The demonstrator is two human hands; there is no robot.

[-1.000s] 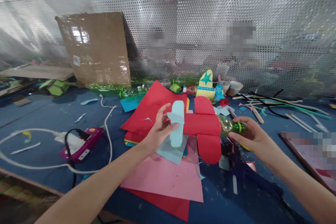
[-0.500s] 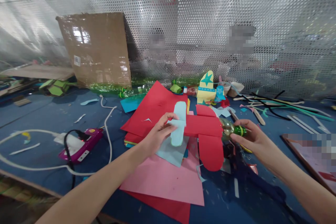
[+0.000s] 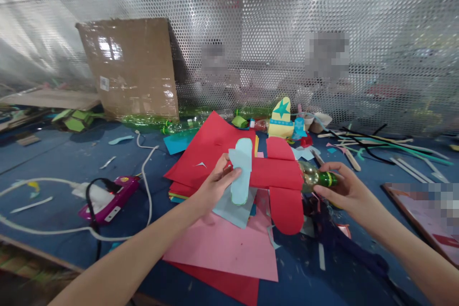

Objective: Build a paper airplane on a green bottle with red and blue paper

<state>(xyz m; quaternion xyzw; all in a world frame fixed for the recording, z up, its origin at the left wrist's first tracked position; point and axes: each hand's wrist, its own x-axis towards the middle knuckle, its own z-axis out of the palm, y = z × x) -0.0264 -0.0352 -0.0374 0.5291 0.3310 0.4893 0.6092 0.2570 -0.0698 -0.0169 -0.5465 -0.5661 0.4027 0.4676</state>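
Note:
A toy plane made from a plastic bottle (image 3: 309, 175) is held level between my two hands above the paper stack. Red paper (image 3: 276, 173) wraps the bottle's body, and two rounded red wings (image 3: 287, 210) stick out from it. At the left end sits a light blue paper tail (image 3: 241, 191) with a small fin piece (image 3: 238, 158). My left hand (image 3: 215, 182) pinches this tail between thumb and fingers. On the right, my right hand (image 3: 339, 185) is closed round the bottle's neck at its green cap (image 3: 327, 179).
Under the plane lie red sheets (image 3: 201, 153) and a pink sheet (image 3: 229, 253). A dark glue gun (image 3: 344, 244) lies at right, near a framed panel (image 3: 423, 220). Left are a purple power strip (image 3: 109, 201) and white cable (image 3: 145, 191). Cardboard (image 3: 132, 67) leans against the perforated screen (image 3: 272, 24).
The small blue fin piece shows its face more, and my left thumb now lies across the tail. The plane has shifted slightly left and tilted a little. My right hand keeps its grip.

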